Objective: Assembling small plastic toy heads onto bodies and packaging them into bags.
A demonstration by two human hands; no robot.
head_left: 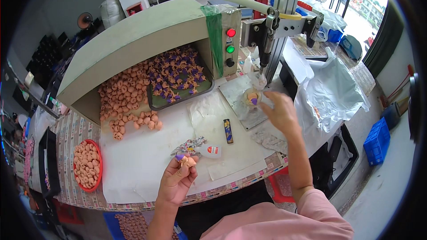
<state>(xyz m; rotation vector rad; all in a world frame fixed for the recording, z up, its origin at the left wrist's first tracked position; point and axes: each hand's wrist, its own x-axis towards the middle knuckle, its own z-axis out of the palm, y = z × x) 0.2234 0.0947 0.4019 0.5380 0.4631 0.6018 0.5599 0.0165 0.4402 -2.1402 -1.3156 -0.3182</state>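
Observation:
My left hand [174, 181] pinches a small peach-and-purple doll part [188, 162] between thumb and fingers, above the front of the table. Over the metal base plate [255, 119] of a press, my right hand [282, 112] is open, its fingers apart beside a round holder. Another peach-and-purple piece [252, 98] sits in that holder. Just above it hangs the plastic-wrapped press head [259, 79]. I cannot tell whether the right fingertips touch the piece.
A dark tray [212, 88] of purple-and-peach parts and a pile of hollow peach heads [122, 91] lie under a beige hood [133, 40]. More heads fill a red basket [100, 178]. A white bottle [211, 151], blue tube [228, 131] and plastic-lined box [331, 93] stand around.

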